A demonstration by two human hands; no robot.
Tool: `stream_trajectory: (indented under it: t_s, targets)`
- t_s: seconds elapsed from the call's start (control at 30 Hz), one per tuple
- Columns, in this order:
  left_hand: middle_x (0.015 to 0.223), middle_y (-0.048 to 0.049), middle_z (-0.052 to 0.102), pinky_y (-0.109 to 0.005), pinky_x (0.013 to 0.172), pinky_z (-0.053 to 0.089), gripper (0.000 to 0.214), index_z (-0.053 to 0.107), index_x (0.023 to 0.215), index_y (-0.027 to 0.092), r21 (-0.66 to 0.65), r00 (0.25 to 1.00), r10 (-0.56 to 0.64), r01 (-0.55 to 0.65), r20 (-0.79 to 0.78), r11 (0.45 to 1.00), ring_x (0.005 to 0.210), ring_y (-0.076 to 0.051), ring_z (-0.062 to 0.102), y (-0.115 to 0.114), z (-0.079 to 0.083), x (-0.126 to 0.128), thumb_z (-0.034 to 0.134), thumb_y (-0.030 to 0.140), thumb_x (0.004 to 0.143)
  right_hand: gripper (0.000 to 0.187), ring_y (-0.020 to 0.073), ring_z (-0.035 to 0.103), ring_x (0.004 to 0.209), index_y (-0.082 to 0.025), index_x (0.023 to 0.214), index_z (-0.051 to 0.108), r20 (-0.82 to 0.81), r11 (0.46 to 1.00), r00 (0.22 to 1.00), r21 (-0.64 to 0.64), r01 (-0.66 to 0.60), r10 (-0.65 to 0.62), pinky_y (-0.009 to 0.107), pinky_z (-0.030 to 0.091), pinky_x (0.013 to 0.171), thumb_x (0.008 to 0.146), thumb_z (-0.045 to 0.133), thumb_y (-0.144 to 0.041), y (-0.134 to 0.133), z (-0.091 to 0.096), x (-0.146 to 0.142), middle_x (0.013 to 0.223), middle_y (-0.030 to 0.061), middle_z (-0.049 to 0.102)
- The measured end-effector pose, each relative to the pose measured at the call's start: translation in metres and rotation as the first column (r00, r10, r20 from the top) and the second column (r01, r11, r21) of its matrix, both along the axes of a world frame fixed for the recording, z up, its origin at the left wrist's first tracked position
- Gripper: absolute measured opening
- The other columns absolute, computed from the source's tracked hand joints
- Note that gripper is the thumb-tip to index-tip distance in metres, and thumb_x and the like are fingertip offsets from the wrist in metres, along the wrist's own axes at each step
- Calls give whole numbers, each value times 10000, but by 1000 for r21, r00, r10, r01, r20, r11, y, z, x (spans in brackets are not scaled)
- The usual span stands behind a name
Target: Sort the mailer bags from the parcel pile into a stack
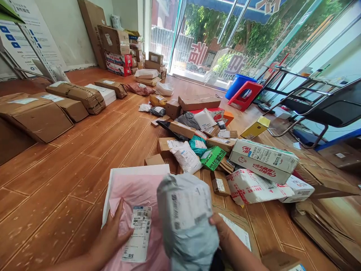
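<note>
This looks like a parcel shop: boxes and bags with labels fill the wooden floor, and big letters mark the window.

The left hand lies with thumb and fingers spread on a pink mailer; whether it also grips the mailer cannot be determined from this angle. The right hand grasps a grey parcel at its right side. Beyond the hands, a green box, a white carton and other packages lie piled on the wooden floor. A red stool stands beside a blue bin.
</note>
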State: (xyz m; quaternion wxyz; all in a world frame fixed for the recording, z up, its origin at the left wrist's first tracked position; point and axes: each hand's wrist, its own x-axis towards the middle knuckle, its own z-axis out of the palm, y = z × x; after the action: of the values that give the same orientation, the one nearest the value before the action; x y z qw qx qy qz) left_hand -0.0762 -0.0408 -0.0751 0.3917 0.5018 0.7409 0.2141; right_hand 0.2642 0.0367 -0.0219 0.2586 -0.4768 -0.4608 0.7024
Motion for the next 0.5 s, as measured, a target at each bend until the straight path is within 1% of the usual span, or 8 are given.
stream_trajectory:
  t_s: [0.03, 0.1, 0.17, 0.23, 0.3, 0.37, 0.43, 0.5]
  targets:
    - [1561, -275, 96, -517, 1122, 313, 1066, 76, 1494, 53, -4, 999, -9, 9, -31, 1000, 1446, -404, 139, -5, -9, 4, 507, 567, 665, 571, 330, 687, 849, -101, 781, 707, -140, 986, 988, -143, -89, 69, 468, 505, 809, 482, 718, -587, 2, 1, -17, 778, 171, 710]
    - [1557, -270, 46, -527, 1113, 314, 1043, 30, 1499, 79, 29, 998, -14, 16, -58, 999, 1452, -415, 80, -9, -23, 2, 490, 551, 692, 540, 310, 665, 973, -118, 874, 706, -316, 933, 945, -310, -182, 79, 460, 442, 962, 437, 815, -417, 6, -2, -51, 901, 146, 725]
    - [1522, -280, 85, -530, 1098, 330, 1040, -2, 1501, 102, 80, 997, -16, 21, -70, 997, 1446, -428, 118, -9, -31, -6, 519, 520, 704, 610, 290, 660, 989, -126, 982, 687, -313, 919, 950, -370, -135, 13, 461, 404, 1019, 420, 852, -300, 7, -10, -79, 944, 121, 730]
    - [1457, -272, 179, -540, 1077, 353, 996, 26, 1505, 127, 133, 993, -10, 26, -118, 991, 1417, -431, 222, -7, -30, -18, 537, 485, 729, 706, 294, 651, 1015, -126, 1055, 661, -292, 911, 956, -401, -101, -23, 463, 397, 1029, 391, 872, -238, 5, -19, -95, 974, 110, 729]
    - [1406, -248, 230, -579, 1067, 351, 871, 141, 1497, 142, 201, 972, 30, 18, -234, 979, 1386, -439, 271, -4, -19, -27, 504, 490, 786, 750, 305, 630, 1070, -132, 1086, 641, -291, 909, 956, -406, -95, -30, 458, 399, 1031, 382, 884, -226, 1, -25, -101, 1029, 108, 720]
    - [1436, -225, 204, -628, 1068, 325, 739, 209, 1486, 182, 316, 924, 66, 62, -377, 947, 1394, -442, 228, 0, 0, -31, 433, 503, 859, 760, 307, 612, 1110, -141, 1100, 626, -273, 920, 961, -386, -68, -43, 447, 401, 1033, 395, 891, -241, -2, -27, -100, 1088, 106, 707]
    - [1496, -178, 169, -629, 1081, 315, 650, 164, 1497, 279, 441, 882, 16, 220, -472, 870, 1408, -400, 212, 5, 22, -29, 385, 463, 914, 782, 291, 601, 1136, -162, 1140, 603, -243, 935, 968, -354, -34, -57, 427, 399, 1040, 417, 887, -244, -5, -25, -97, 1131, 90, 696]
    - [1528, -117, 175, -587, 1115, 299, 616, 112, 1491, 384, 529, 857, -106, 404, -505, 746, 1419, -342, 222, 11, 42, -24, 375, 438, 937, 790, 264, 604, 1131, -181, 1167, 590, -224, 947, 974, -319, -41, -33, 403, 396, 1044, 430, 872, -219, -6, -20, -94, 1130, 66, 699]
